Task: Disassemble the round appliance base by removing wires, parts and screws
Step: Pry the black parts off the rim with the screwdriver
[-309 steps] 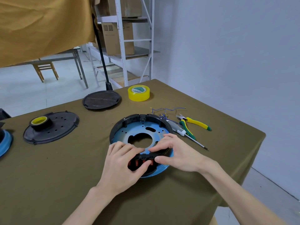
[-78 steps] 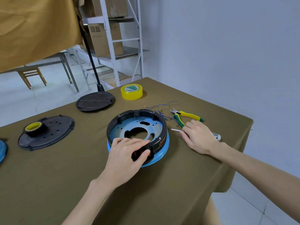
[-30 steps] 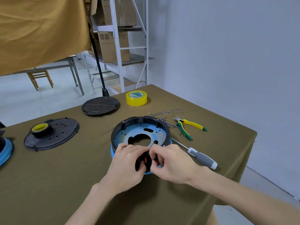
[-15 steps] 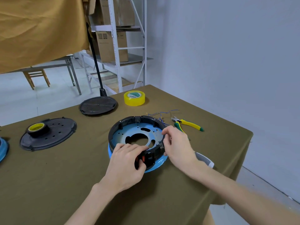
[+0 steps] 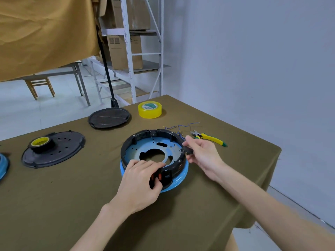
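One base (image 5: 154, 154), two tape rolls, one pair of pliers (image 5: 208, 139); my left hand (image 5: 141, 183) grips its near rim, right hand (image 5: 203, 153) now pinches a small black part (image 5: 186, 151) it's pulled off.

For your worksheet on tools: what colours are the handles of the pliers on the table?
Yellow with green tips, seen in the head view: pliers.

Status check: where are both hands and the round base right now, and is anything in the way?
Left hand grips round blue-and-black appliance base at near rim. Right hand pinches small black part above far-right rim. Loose blue wires, yellow-handled cutters beside; nothing blocking.
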